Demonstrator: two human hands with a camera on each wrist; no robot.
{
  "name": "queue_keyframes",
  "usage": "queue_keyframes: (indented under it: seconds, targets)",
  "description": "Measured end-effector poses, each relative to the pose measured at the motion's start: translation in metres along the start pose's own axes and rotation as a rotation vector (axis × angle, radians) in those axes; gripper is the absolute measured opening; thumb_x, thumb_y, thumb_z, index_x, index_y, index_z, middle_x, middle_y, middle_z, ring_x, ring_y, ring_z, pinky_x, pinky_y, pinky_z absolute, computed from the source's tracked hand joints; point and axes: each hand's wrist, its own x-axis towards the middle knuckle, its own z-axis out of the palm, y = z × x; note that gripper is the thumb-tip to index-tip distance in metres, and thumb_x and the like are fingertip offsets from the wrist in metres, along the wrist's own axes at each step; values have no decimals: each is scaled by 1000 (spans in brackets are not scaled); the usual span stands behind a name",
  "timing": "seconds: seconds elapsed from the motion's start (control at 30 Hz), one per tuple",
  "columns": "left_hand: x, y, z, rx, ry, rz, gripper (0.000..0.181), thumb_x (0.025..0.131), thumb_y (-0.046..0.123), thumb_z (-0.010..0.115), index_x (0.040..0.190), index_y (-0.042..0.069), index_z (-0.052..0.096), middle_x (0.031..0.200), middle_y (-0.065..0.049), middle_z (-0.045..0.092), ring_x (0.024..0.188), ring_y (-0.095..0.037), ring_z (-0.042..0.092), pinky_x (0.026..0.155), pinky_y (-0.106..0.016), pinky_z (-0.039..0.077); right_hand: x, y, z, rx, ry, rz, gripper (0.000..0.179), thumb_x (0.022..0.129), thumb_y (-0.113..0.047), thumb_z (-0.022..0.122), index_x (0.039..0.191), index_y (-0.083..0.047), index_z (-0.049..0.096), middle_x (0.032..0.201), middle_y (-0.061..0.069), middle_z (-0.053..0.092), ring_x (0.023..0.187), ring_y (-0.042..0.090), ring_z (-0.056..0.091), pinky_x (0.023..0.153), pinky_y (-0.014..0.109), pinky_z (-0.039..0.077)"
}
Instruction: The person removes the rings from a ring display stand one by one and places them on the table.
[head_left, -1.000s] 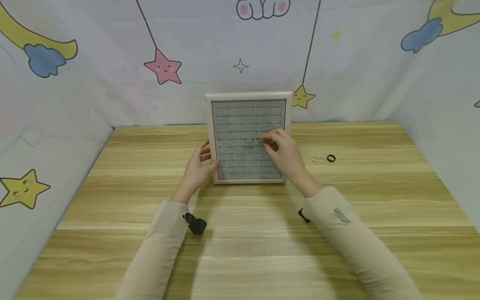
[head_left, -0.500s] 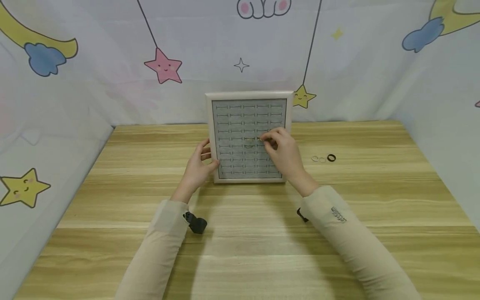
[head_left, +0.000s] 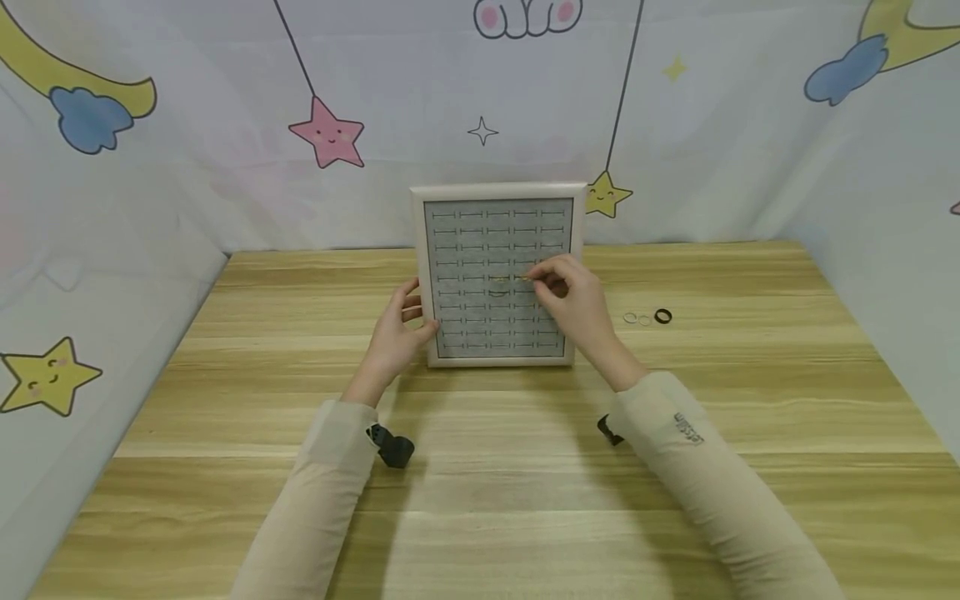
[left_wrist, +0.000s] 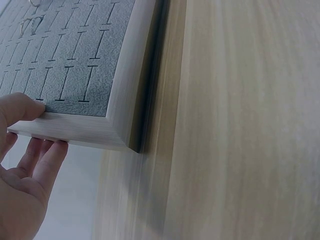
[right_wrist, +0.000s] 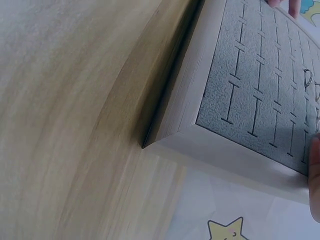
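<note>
A ring display board (head_left: 457, 312) with grey slotted fabric and a pale wooden frame stands upright on the table. My left hand (head_left: 401, 333) grips its left edge, thumb on the front and fingers behind, as the left wrist view shows of that hand (left_wrist: 22, 185). At the middle of the board, my right hand (head_left: 577, 308) pinches a small gold-coloured ring (head_left: 524, 278) against a slot. Left of it, a gold ring (head_left: 498, 279) sits in a slot, with another ring (head_left: 498, 293) just below. In the right wrist view only part of the right hand (right_wrist: 315, 175) shows.
Right of the board lie two thin silvery rings (head_left: 630, 318) and a black ring (head_left: 663, 316) on the wooden table (head_left: 480, 483). A patterned white cloth (head_left: 420, 83) hangs behind the board and along both sides.
My right hand has shifted slightly to the right, and a little more of the gold ring shows at its fingertips. The left hand and board stay in place.
</note>
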Motion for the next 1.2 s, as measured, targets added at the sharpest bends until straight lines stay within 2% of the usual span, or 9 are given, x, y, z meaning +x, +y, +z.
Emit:
queue_keyframes:
  seconds: [0.17, 0.3, 0.47, 0.6, 0.67, 0.87, 1.07, 1.2]
  targets:
    - [0, 0, 0, 6, 1, 2, 74, 92, 5, 59, 153, 18, 19, 147, -17, 38, 135, -33, 41, 105, -47, 45, 0, 3, -2, 31, 2, -9, 11, 89, 0, 60, 97, 1, 68, 100, 15, 65, 84, 21, 60, 69, 12, 45]
    - [0, 0, 0, 9, 2, 3, 74, 92, 5, 59, 153, 17, 19, 146, -17, 38, 134, -33, 41, 105, -47, 45, 0, 8, -5, 80, 22, 12, 12, 90, -1, 60, 99, 1, 67, 100, 15, 65, 83, 11, 57, 69, 10, 44]
    - [0, 1, 0, 5, 6, 0, 74, 92, 4, 59, 153, 17, 19, 146, -17, 38, 135, -33, 41, 105, -47, 45, 3, 12, -13, 152, 74, 53, 14, 90, -3, 61, 102, 4, 66, 101, 17, 65, 81, -3, 53, 71, 7, 46]
    - [0, 1, 0, 7, 5, 1, 74, 92, 5, 59, 153, 17, 19, 146, -17, 38, 135, -33, 41, 105, -47, 44, 5, 15, -22, 211, 141, 90, 17, 90, -1, 61, 104, 6, 65, 103, 19, 65, 82, -7, 55, 74, 8, 48]
    - [0, 1, 0, 7, 4, 2, 74, 92, 5, 59, 153, 18, 19, 146, -17, 38, 135, -33, 41, 105, -47, 44, 6, 17, -28, 241, 182, 116, 17, 90, -2, 62, 105, 7, 64, 102, 15, 66, 84, -7, 55, 76, 8, 48]
    - [1, 0, 0, 4, 6, 4, 74, 92, 4, 59, 153, 17, 20, 146, -17, 38, 135, -33, 41, 105, -47, 44, 9, 25, -47, 308, 303, 200, 18, 91, -8, 63, 105, 3, 63, 91, -14, 59, 85, -2, 57, 76, 11, 48]
    - [2, -2, 0, 6, 3, -1, 74, 92, 5, 59, 153, 18, 19, 146, -17, 38, 135, -33, 40, 106, -47, 43, 9, 40, -68, 361, 363, 345, 8, 91, -11, 63, 96, -17, 65, 91, -14, 58, 82, 1, 57, 73, 9, 49]
    - [1, -2, 0, 12, 4, 1, 74, 92, 5, 59, 153, 18, 19, 146, -17, 38, 135, -33, 41, 106, -48, 43, 8, 52, -78, 383, 367, 426, 10, 90, -9, 63, 94, -17, 65, 91, -11, 57, 78, 2, 58, 72, 7, 50]
